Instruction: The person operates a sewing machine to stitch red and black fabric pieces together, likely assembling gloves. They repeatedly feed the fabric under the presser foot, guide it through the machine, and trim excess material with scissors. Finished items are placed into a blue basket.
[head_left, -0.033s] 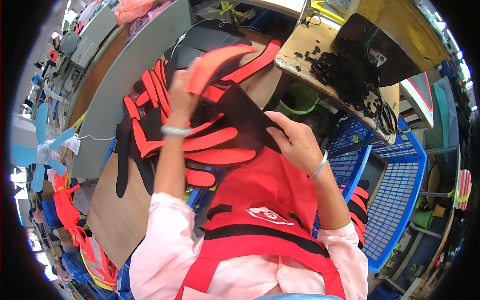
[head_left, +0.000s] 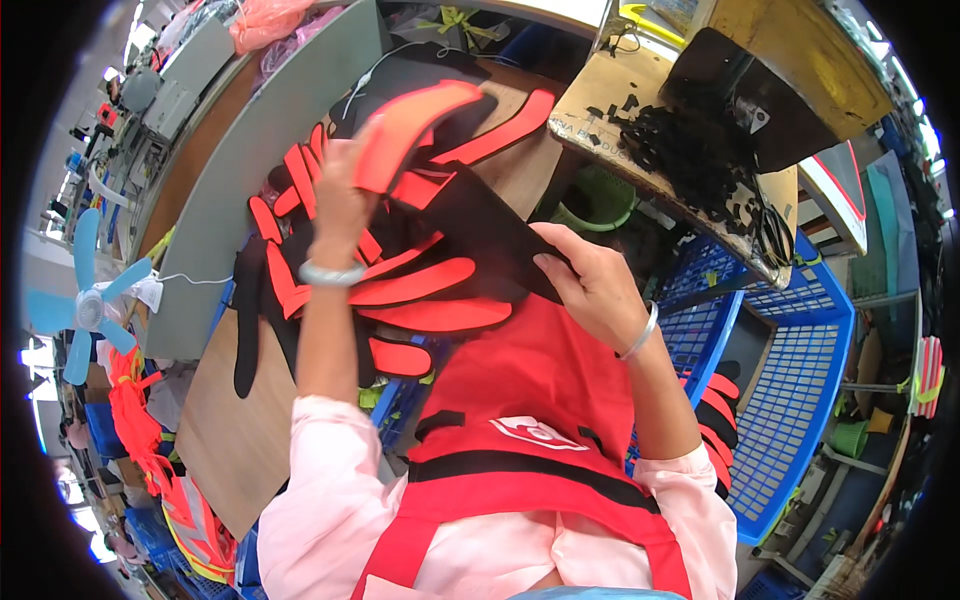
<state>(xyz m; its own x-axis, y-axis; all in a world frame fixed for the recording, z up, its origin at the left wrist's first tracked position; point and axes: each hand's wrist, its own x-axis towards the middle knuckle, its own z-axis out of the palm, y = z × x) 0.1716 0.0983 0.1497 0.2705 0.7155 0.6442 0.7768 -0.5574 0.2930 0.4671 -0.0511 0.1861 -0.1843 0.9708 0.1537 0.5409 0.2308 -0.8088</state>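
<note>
Black fabric (head_left: pixel 490 225) is being pinched by the right hand (head_left: pixel 595 283), a red strip (head_left: pixel 408 132) seemingly by the left hand (head_left: pixel 342 190); snagging is being risked by heaped pieces (head_left: pixel 418 283).

Left hand (head_left: pixel 343 190) grips red-and-black strip (head_left: pixel 408 130); right hand (head_left: pixel 595 280) pinches black fabric piece (head_left: pixel 490 225). Red-and-black pieces (head_left: pixel 415 283) heaped beside left hand. Blue basket (head_left: pixel 785 410) right; black scraps (head_left: pixel 675 145) far right.

Black-and-coral fabric pieces (head_left: pixel 420 283), red apron (head_left: pixel 545 375) (black-banded), pale pink sleeves (head_left: pixel 335 450), blue basket (head_left: pixel 845 325)
</note>
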